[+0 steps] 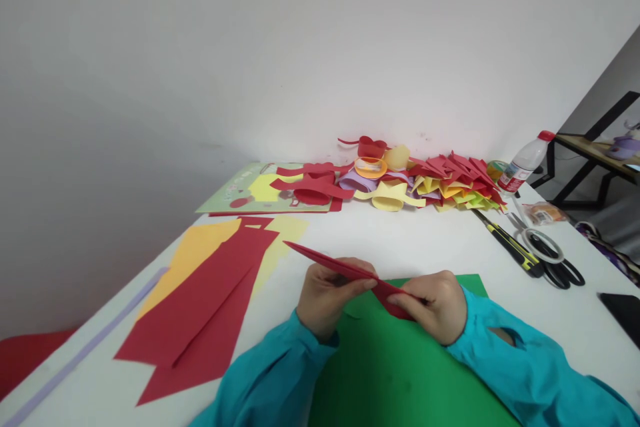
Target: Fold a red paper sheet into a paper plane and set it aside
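A folded piece of red paper (327, 261) is held between both hands above a green sheet (400, 373). My left hand (334, 293) pinches it near the middle, thumb on the near side. My right hand (435, 305) grips its right end between thumb and fingers. The paper's pointed left end sticks out past my left hand, tilted up to the left. Some fingertips are hidden behind the paper. Left of my hands lie large red paper sheets (200, 300), partly over an orange sheet (185, 253).
At the back stand paper cut-outs (310, 187), a heap of folded paper (455, 180) and a green printed pad (220, 193). On the right are a utility knife (515, 250), scissors (557, 273), a tape roll (543, 245), a bottle (525, 163) and a black flat object (623, 313).
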The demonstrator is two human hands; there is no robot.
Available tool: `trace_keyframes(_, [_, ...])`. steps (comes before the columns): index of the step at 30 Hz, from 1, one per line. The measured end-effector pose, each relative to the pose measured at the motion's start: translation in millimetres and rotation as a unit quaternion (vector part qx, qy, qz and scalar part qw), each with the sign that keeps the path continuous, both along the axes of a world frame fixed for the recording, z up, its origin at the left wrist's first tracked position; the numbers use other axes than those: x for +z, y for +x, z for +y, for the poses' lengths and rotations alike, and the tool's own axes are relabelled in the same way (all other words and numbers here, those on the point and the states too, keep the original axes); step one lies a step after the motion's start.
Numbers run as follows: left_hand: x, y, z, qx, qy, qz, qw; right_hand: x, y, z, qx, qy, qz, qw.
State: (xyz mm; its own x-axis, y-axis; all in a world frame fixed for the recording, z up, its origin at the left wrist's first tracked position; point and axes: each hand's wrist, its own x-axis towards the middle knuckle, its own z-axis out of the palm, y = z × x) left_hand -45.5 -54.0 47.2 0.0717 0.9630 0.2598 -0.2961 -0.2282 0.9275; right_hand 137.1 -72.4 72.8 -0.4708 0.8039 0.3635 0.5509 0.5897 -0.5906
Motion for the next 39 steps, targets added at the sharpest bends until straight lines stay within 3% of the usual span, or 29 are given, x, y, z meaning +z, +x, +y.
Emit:
trace_keyframes(9, [3.5, 0, 1, 0.021, -0.054, -0.075, 0.995, 0.3, -4, -5, -0.043, -0.028, 0.103, 0.993])
trace_keyframes(26, [8.5, -1, 4, 0.052, -0.092, -0.101, 0.989, -1.7, -7, -2, -0.092, -0.076, 0.192, 0.974])
trace_keyframes(39, [10.3, 0, 3, 0.039, -0.085, -0.12, 0.988, -4.4, -13, -4, -0.147, -0.2, 0.342, 0.906])
